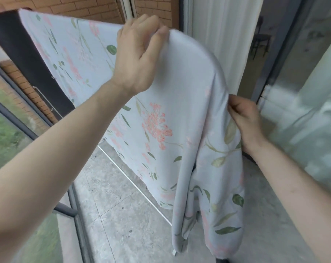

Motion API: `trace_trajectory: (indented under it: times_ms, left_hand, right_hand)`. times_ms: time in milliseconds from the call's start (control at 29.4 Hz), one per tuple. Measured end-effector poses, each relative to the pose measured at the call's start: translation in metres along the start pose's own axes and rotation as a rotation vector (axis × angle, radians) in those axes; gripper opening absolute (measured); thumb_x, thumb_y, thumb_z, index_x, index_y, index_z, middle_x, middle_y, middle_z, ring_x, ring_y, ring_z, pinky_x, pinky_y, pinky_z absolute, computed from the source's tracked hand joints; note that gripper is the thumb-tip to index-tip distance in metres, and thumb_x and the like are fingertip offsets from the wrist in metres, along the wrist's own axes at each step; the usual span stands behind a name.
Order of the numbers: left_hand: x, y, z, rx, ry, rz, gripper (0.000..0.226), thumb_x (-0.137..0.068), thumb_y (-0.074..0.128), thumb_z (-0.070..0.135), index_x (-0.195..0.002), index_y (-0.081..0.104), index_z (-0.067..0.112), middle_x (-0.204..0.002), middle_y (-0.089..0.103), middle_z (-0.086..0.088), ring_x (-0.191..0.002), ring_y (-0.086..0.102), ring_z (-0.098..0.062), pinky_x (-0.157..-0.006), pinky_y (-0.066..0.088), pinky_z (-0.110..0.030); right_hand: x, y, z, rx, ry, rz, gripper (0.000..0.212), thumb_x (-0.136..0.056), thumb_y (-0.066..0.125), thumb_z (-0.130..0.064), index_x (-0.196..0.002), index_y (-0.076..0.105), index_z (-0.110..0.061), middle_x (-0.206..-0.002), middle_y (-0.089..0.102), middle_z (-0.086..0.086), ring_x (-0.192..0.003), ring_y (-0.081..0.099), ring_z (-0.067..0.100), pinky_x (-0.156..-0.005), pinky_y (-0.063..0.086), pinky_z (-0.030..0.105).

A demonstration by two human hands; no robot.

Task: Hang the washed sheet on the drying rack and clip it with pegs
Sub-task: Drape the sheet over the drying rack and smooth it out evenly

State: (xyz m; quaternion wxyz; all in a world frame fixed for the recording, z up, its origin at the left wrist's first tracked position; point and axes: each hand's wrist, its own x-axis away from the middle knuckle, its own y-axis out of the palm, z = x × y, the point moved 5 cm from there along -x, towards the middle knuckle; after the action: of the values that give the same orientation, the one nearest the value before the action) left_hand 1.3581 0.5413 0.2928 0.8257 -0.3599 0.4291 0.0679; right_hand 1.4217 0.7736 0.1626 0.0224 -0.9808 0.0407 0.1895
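I see the sheet, pale blue with pink flowers and green leaves, draped over the top of the drying rack and hanging down on my side. It stretches from the upper left of the view across to the middle, where its end curves over and falls in a long fold toward the tiled floor. My left hand is raised to the top edge of the sheet, fingers curled onto the cloth where it bends over; it looks like a pinch of the fabric, though motion blur at the fingertips keeps me from being sure how firm the hold is. My right hand is lower, at the right side of the hanging fold, fingers curled and gripping the sheet's edge. The rack's own bars are mostly hidden under the cloth; a thin white rail shows low down, running along the floor behind the fabric. A brick wall stands beyond the sheet, a white curtain hangs to the right, and a dark-framed glass panel lines the left edge.
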Motion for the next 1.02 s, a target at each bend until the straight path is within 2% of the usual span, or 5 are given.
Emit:
trace_trajectory:
  times_ms: [170,306,476,647,1021]
  left_hand:
    - [0.003,0.006,0.017,0.013,-0.046,0.076,0.035,-0.106,0.04,0.022,-0.071,0.035,0.016,-0.069,0.032,0.012,-0.072,0.035,-0.015,-0.079,0.032,-0.03]
    - [0.007,0.018,0.036,-0.043,-0.151,0.049,0.044,-0.107,0.039,0.028,-0.074,0.044,-0.002,-0.071,0.043,-0.015,-0.073,0.044,-0.034,-0.075,0.039,-0.048]
    - [0.036,0.023,0.083,-0.213,-0.3,0.11,0.052,-0.103,0.042,0.046,-0.116,0.065,0.001,-0.114,0.068,-0.006,-0.114,0.059,-0.018,-0.104,0.043,-0.042]
    - [0.082,0.035,0.133,-0.278,-0.446,0.124,0.066,-0.102,0.056,0.05,-0.158,0.037,0.02,-0.161,0.038,0.009,-0.15,0.032,-0.007,-0.122,0.027,-0.03]
    - [0.241,0.117,0.175,-0.391,-0.879,0.062,0.067,-0.088,0.072,0.052,-0.142,0.04,0.029,-0.143,0.041,0.01,-0.134,0.044,-0.01,-0.102,0.036,-0.027]
  right_hand:
    - [-0.002,0.005,0.018,0.049,-0.143,-0.134,0.021,-0.098,0.053,-0.026,-0.081,0.065,-0.029,-0.076,0.069,-0.022,-0.072,0.06,-0.006,-0.064,0.046,0.015]
    - [-0.004,-0.002,0.023,0.027,-0.191,-0.285,0.044,-0.098,0.051,0.004,-0.077,0.058,-0.034,-0.071,0.064,-0.032,-0.068,0.057,-0.014,-0.061,0.038,0.005]
    - [0.002,-0.022,0.026,-0.024,-0.213,-0.466,0.028,-0.104,0.054,-0.012,-0.086,0.065,-0.031,-0.079,0.068,-0.011,-0.072,0.062,0.002,-0.063,0.046,0.019]
    - [0.02,-0.05,0.05,0.049,-0.172,-0.685,0.007,-0.102,0.061,-0.013,-0.1,0.067,-0.015,-0.082,0.068,-0.002,-0.072,0.064,0.02,-0.061,0.048,0.024]
    - [0.041,-0.057,0.187,0.458,-0.04,-0.847,0.008,-0.093,0.072,-0.03,-0.086,0.068,-0.03,-0.062,0.061,-0.014,-0.052,0.057,0.006,-0.053,0.04,0.026]
